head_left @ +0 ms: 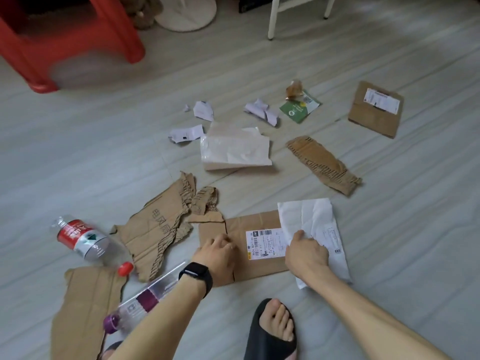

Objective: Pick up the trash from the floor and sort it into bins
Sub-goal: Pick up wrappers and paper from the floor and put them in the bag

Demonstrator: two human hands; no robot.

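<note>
Trash lies scattered on the grey floor. My left hand (218, 252), with a black watch on the wrist, rests fingers curled on a flat cardboard piece with a shipping label (255, 229). My right hand (305, 252) is closed on the lower edge of a white crumpled paper sheet (309, 216) that overlaps that cardboard. A torn cardboard piece (153, 227) lies to the left. Left of it lie a red-labelled plastic bottle (83, 239) and a purple-capped bottle (141, 301). Small paper scraps (204, 110) lie farther off.
More cardboard lies at the bottom left (85, 307), the middle right (323, 162) and the far right (375, 109). A white plastic bag (233, 148), a green packet (298, 107) and a brown wrapper (294, 89) sit beyond. A red stool (70, 35) and white chair legs (272, 19) stand behind. My sandalled foot (275, 331) is below.
</note>
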